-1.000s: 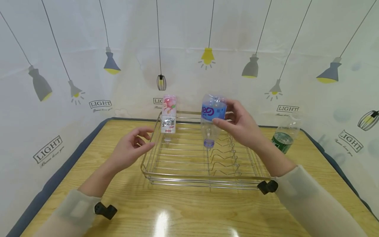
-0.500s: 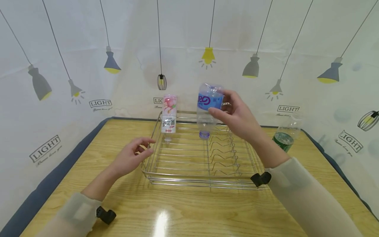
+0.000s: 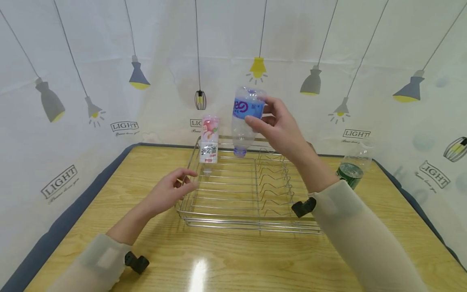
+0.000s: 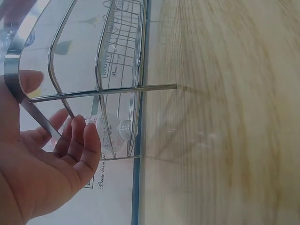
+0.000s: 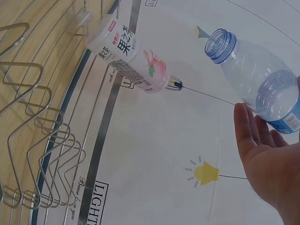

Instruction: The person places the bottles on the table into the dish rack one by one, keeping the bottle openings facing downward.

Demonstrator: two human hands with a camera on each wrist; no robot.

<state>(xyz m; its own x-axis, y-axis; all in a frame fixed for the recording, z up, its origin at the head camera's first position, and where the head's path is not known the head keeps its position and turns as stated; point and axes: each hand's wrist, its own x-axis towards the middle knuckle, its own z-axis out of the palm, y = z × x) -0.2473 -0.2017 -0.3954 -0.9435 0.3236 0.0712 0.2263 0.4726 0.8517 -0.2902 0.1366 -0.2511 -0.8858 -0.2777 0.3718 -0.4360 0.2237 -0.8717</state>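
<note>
My right hand (image 3: 282,125) holds a clear plastic bottle (image 3: 243,136) by its blue label, upside down above the rear of a wire dish rack (image 3: 222,215). Its open, capless mouth points at the camera in the right wrist view, where the bottle (image 5: 243,61) is tilted. A peach drink bottle (image 3: 209,140) with a pink-and-white label stands neck down at the rack's back left. My left hand (image 3: 171,190) is at the rack's left rim with fingers loosely curved. In the left wrist view, the rim crosses close to the fingers (image 4: 89,140); I cannot tell whether they touch it.
A clear bottle with a green label (image 3: 351,170) stands on the wooden table (image 3: 226,259) to the right of the rack, partly behind the right arm. Zigzag wire dividers (image 5: 42,140) rise in the rack's right half. A printed cloth backdrop (image 3: 160,81) closes off the rear and sides.
My right hand has lifted the blue-labelled bottle up and to the left, away from the rack's wires. The left hand has shifted slightly right and down along the rack's left rim.
</note>
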